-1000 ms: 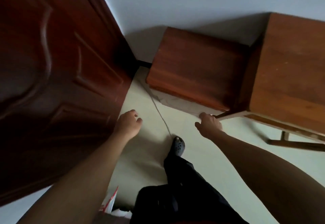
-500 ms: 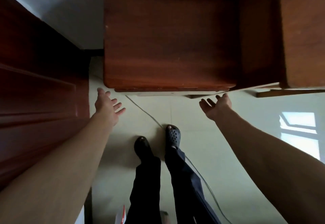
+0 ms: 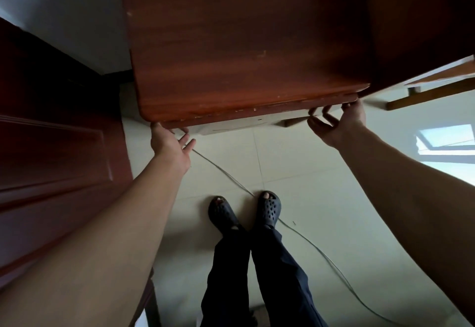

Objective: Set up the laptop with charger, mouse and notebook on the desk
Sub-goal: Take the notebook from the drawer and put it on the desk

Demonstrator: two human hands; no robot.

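Left hand (image 3: 171,144) and right hand (image 3: 336,123) bare; forearms (image 3: 115,236) bare up to the frame edge. Trousers (image 3: 259,275): dark navy, full length, loose cut, creased, hems resting on the footwear. Footwear: left clog (image 3: 223,215) and right clog (image 3: 268,209), dark moulded rubber, round vent holes across the right upper, toes showing through a front opening on each.

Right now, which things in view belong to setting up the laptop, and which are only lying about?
For the job: desk; left hand and right hand, both at its front edge.
Only there: thin cable on the floor, door, slippers. No laptop, charger, mouse or notebook shows.
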